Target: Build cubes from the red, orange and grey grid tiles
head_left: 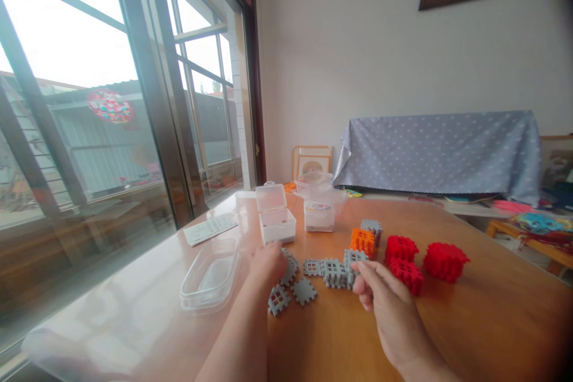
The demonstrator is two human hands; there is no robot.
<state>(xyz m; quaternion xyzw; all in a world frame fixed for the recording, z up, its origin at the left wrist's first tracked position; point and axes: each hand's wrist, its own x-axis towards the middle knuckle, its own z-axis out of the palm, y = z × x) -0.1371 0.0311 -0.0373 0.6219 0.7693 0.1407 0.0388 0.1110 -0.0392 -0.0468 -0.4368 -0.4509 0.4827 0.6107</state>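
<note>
Several grey waffle-shaped interlocking tiles (303, 290) lie flat on the wooden table (470, 322). My left hand (267, 264) rests on the loose grey tiles at the left of the pile, fingers curled over one of them. My right hand (387, 304) pinches the edge of a partly built grey tile assembly (342, 271) that stands on the table. Behind it sit an orange tile cube (362, 241) and a small grey cube (372, 227). Red tile cubes (445, 261) stand to the right.
A clear shallow plastic tray (210, 274) lies at the left near the window. An open white lidded box (276, 224), another clear container (319, 215) and a printed paper sheet (210, 229) stand further back. A cloth-covered bench (441, 152) is beyond the table.
</note>
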